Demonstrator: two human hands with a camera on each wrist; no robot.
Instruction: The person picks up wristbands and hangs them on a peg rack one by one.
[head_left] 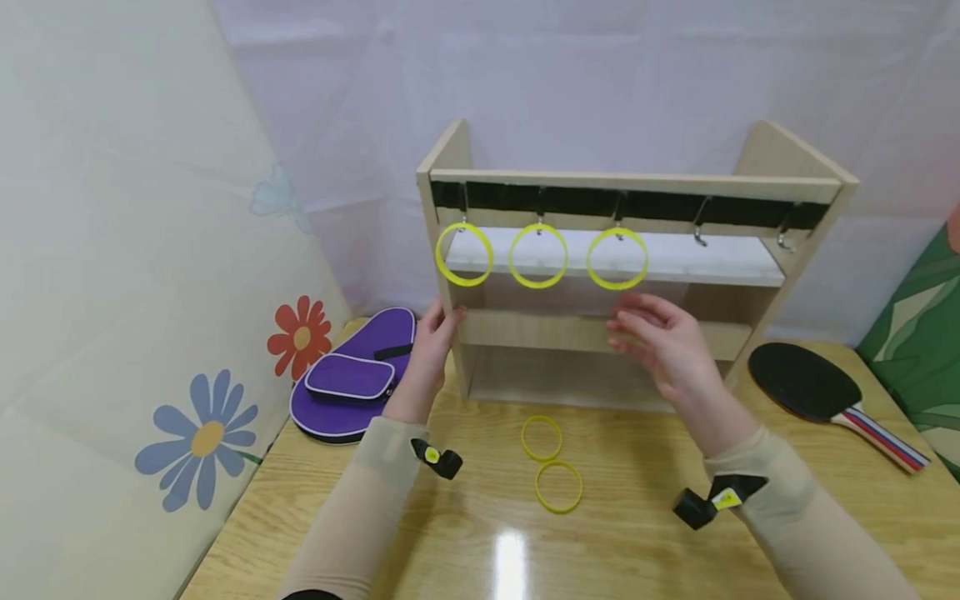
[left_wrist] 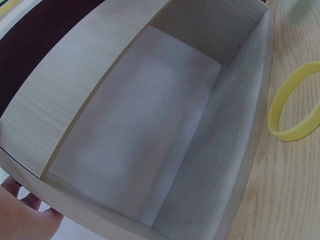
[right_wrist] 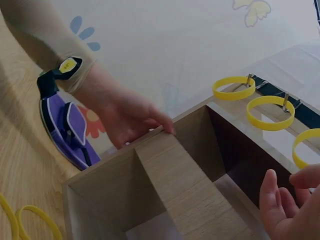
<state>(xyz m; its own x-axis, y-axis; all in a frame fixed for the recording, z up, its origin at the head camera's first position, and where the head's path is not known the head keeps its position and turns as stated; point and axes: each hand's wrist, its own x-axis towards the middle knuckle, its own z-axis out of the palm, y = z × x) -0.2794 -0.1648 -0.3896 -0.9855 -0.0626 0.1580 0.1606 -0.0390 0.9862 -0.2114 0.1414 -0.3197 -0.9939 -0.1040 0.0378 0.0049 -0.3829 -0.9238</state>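
A small wooden shelf (head_left: 525, 329) stands on the table with a row of metal hooks (head_left: 700, 233) along its upper front. Yellow rings hang from the three leftmost hooks: a left ring (head_left: 448, 275), a middle ring (head_left: 513, 271) and a third ring (head_left: 617, 286). My left hand (head_left: 431, 354) grips the shelf's left side panel, thumb over the front edge and fingers on the outer face. My right hand (head_left: 667, 346) is just below the third ring, fingers loosely bent and holding nothing. Two more yellow rings (head_left: 558, 510) (right_wrist: 37, 210) lie on the table before the shelf.
Left of the shelf lies a purple paddle case (head_left: 348, 375) with white piping. A black table tennis paddle (head_left: 802, 379) with a striped handle lies on the right. Printed cloth (head_left: 112, 250) stands along the left and back of the table (head_left: 637, 533).
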